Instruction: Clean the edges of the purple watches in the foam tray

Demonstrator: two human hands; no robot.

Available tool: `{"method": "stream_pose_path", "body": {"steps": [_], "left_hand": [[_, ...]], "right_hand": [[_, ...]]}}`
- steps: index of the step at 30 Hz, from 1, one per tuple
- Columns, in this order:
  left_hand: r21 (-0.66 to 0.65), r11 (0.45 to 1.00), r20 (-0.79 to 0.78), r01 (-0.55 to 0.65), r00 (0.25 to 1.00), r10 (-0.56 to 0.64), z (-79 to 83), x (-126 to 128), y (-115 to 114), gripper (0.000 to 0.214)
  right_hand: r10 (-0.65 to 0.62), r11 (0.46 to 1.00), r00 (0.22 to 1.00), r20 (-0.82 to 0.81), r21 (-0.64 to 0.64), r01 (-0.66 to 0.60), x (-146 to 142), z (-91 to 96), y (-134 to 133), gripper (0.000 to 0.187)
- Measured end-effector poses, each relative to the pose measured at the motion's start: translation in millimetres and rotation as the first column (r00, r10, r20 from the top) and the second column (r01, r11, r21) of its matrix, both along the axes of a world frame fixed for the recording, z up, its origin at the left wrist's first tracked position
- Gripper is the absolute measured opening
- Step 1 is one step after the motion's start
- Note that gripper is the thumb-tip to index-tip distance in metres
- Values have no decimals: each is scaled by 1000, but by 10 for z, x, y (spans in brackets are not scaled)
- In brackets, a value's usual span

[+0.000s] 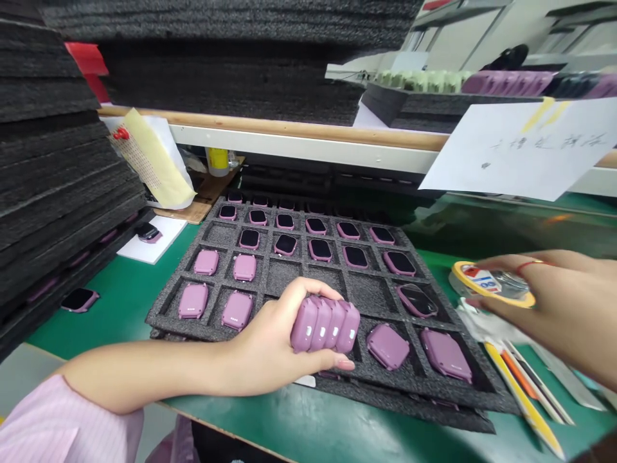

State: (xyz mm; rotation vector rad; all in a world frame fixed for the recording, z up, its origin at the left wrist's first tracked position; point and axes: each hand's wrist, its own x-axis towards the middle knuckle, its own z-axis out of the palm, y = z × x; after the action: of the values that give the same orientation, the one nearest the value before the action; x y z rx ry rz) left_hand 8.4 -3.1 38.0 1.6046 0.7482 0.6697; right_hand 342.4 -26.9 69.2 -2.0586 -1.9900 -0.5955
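My left hand (284, 334) is closed around a row of several purple smartwatch cases (325, 325), pressed face to back, with small pale marks on their sides. Beneath it lies a black foam tray (284, 276) whose compartments hold purple watches, some showing a dark screen (357, 256), others their purple backs (194, 300). My right hand (549, 289), slightly blurred, is at the right beside a roll of yellow-rimmed tape (491, 283). Its thumb and forefinger are apart, with the tape roll partly behind them. Whether they touch it I cannot tell.
Stacked black foam trays (43, 128) rise at the left, and more lie on the shelf (308, 132) above. A loose watch (80, 299) lies on the green table (110, 283). Pens (525, 399) and a crumpled white cloth or wrapper (482, 321) lie at the right.
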Motion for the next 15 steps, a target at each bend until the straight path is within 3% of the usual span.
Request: {"method": "stream_pose_path", "body": {"steps": [1, 2, 3, 5, 8, 11, 13, 15], "left_hand": [[-19, 1000, 14, -6, 1000, 6, -1, 2, -5, 57], [-37, 999, 33, -8, 999, 9, -4, 5, -9, 58], [-54, 998, 59, -9, 998, 12, -9, 9, -12, 59], [-70, 998, 122, -10, 992, 18, -21, 16, -11, 61], [-25, 999, 222, -29, 974, 34, -23, 27, 3, 58], [-19, 1000, 266, 19, 964, -13, 6, 20, 16, 56], [-68, 993, 278, 96, 958, -74, 24, 3, 17, 59], [-110, 983, 299, 147, 948, -109, 20, -20, 11, 57]], "right_hand": [[185, 983, 983, -5, -2, -185, -137, 1, 10, 39], [369, 929, 926, -85, -1, -370, -334, 6, 20, 42], [537, 839, 821, -195, 25, -543, -569, 8, 29, 55], [619, 707, 647, -445, -43, -706, -1050, -17, 47, 81], [587, 694, 482, -651, 99, -713, -1535, -142, 74, 83], [586, 711, 339, -736, 267, -651, -1665, -284, 87, 82], [596, 724, 331, -732, 310, -617, -1647, -328, 77, 76], [608, 735, 382, -696, 311, -603, -1616, -330, 57, 67]]}}
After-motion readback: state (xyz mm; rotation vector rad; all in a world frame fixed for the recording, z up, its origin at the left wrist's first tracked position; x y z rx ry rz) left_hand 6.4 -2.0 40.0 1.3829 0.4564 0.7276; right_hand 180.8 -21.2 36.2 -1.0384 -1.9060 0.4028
